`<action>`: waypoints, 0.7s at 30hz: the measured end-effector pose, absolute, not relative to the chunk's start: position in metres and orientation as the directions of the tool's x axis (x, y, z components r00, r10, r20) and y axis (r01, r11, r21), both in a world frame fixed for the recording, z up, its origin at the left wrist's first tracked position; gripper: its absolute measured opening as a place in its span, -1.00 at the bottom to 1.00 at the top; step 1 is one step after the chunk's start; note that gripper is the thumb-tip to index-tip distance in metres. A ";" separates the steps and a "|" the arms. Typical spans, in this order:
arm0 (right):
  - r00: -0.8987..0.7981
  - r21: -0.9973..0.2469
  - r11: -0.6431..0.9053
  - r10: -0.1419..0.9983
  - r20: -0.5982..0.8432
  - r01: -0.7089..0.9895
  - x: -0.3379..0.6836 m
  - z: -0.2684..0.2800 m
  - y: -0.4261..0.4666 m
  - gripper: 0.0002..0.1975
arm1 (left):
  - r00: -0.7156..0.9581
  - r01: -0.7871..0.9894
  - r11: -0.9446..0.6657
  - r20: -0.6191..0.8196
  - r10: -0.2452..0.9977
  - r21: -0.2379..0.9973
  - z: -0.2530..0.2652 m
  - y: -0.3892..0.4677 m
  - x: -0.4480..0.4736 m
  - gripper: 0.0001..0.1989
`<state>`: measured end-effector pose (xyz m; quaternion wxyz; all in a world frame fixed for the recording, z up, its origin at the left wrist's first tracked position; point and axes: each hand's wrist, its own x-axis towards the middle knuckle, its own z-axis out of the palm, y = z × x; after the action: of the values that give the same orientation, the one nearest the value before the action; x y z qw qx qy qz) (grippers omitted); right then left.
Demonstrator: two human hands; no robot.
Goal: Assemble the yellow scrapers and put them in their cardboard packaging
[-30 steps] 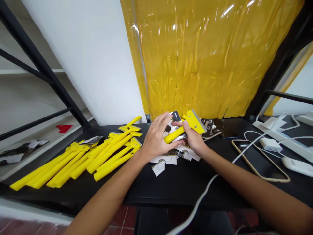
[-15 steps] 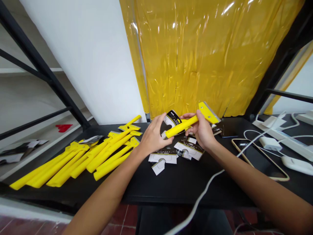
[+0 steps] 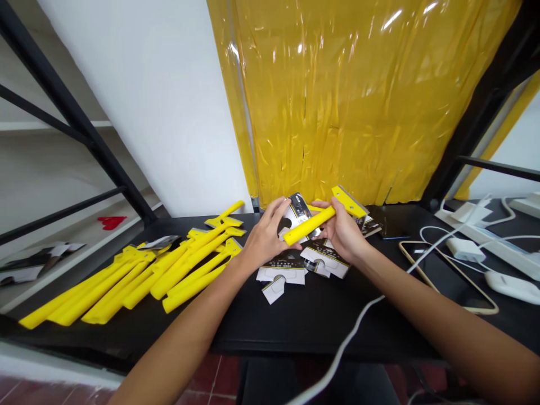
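Observation:
In my right hand (image 3: pixel 342 226) is a yellow scraper (image 3: pixel 310 225), gripped near its head, with the blade end up and to the right and the handle slanting down to the left. My left hand (image 3: pixel 266 232) grips a black-and-white packaging card (image 3: pixel 298 207) by its left side, with the fingers over its top edge. The scraper handle crosses in front of this card, its lower end close to my left thumb. Below both hands lie several more packaging cards (image 3: pixel 282 274) on the black table. To the left rests a pile of yellow scrapers (image 3: pixel 185 264).
A phone (image 3: pixel 449 275) in a light-edged case lies at the right, beside white chargers (image 3: pixel 466 247) and a power strip (image 3: pixel 506 242). A white cable (image 3: pixel 358 326) runs across the front. Yellow plastic sheeting (image 3: pixel 371 101) hangs behind the black table (image 3: pixel 261 329).
The scraper has shifted slightly down and left with my right hand. The packaging card in my left hand has turned, and more of its face shows beside the handle.

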<state>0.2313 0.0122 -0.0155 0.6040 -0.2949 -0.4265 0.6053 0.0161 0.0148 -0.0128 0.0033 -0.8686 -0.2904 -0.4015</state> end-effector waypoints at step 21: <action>0.269 -0.789 0.283 0.950 0.155 -0.546 0.258 -0.009 0.027 -0.48 | 0.383 0.014 -0.554 0.507 0.772 0.832 -0.008 0.027 0.010 -0.38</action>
<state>0.2584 0.0268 -0.0088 0.7327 -0.3127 -0.3236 0.5105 0.0097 0.0268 -0.0079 -0.3892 -0.7350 -0.2673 -0.4866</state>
